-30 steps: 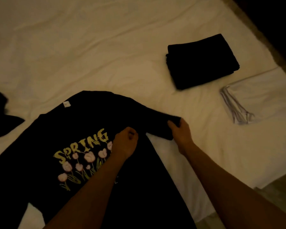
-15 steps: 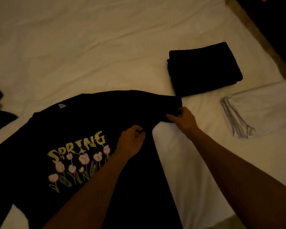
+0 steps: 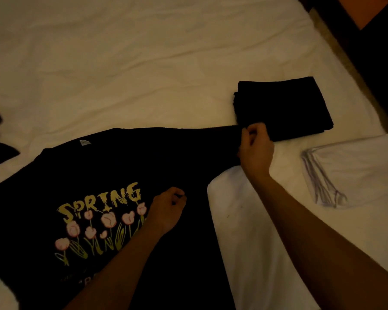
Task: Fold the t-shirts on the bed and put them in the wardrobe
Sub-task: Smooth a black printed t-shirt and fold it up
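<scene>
Sleeve [image 3: 224, 142] of black printed t-shirt [image 3: 126, 175], now drawn out flat across the bed [image 3: 143, 63] by your right hand [image 3: 255, 148], fingers pinching its cuff. Left hand [image 3: 168, 211] pinches cloth beside the print; shirt spread, folding can start.

Both forearms are bare all the way to the near edge, no sleeves showing anywhere. Left hand [image 3: 167, 212] and right hand [image 3: 255, 148] have nothing on them either: no gloves, watch, rings or wristbands that I can spot in this dim light.
</scene>
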`<act>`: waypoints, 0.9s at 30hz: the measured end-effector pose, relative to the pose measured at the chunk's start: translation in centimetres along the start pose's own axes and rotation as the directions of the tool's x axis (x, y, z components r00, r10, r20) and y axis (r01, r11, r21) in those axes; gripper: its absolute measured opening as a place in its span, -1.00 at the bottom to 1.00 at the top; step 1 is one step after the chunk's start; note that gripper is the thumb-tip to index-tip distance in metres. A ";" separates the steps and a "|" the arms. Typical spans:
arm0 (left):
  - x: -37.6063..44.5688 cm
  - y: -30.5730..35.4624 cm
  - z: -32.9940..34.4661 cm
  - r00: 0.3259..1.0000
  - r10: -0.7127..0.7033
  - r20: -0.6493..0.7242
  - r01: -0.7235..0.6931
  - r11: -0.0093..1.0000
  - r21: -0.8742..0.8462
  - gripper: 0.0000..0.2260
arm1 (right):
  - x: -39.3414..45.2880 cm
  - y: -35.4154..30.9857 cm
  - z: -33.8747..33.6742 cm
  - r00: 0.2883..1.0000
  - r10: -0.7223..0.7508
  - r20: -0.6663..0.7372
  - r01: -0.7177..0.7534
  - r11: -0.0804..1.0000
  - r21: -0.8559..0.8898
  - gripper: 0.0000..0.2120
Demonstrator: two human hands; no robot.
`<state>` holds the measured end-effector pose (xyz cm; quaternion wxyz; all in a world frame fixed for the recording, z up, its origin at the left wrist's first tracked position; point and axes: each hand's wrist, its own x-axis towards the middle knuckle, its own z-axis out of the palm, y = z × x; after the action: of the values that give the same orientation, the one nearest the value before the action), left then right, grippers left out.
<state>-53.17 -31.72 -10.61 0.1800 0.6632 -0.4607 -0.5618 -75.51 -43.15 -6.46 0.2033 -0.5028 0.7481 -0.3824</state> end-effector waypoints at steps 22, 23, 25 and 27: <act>-20.3 -15.7 -1.4 0.874 -0.053 -0.483 0.097 0.993 0.065 -0.83 | -27.4 6.6 -6.7 0.749 0.375 0.547 -0.268 0.925 -0.268 -0.64; -21.8 -16.9 -1.5 0.855 -0.009 -0.519 0.075 0.991 0.107 -0.79 | -28.9 7.0 -7.1 0.747 0.372 0.551 -0.277 0.928 -0.251 -0.65; -24.7 -19.4 -1.4 0.813 0.074 -0.578 0.056 0.977 0.204 -0.75 | -31.5 7.4 -7.9 0.739 0.364 0.567 -0.273 0.931 -0.241 -0.65; -27.6 -22.0 -1.4 0.750 0.129 -0.649 0.060 0.963 0.261 -0.68 | -33.6 7.9 -8.6 0.745 0.352 0.566 -0.270 0.936 -0.226 -0.66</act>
<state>-41.41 1.57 -10.84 0.2512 0.8278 -0.4505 -0.2205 -72.27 -7.89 -9.94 0.4565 -0.4776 0.7417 -0.1155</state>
